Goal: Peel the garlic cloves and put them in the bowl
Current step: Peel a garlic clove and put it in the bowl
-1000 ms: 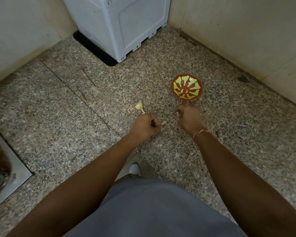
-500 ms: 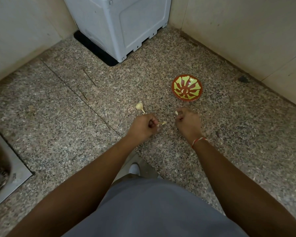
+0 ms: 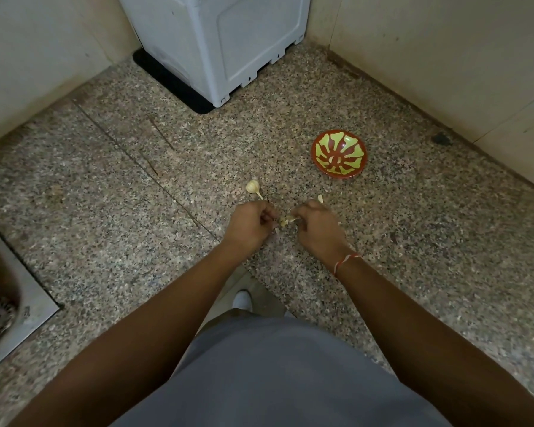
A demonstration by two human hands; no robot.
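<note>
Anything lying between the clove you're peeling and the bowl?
Nothing blocks it. Both hands pinch the clove; only a loose garlic piece lies on the floor toward the bowl, easily passed over.

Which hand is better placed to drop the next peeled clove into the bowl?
Probably the right hand. The bowl sits ahead on its side, while the left hand would have to cross over. Both hands pinch the garlic piece between them, so the left could keep the peel.

Dim, even indoor light, soft shadows, wide-angle bending at edges (corners slightly blurred)
</note>
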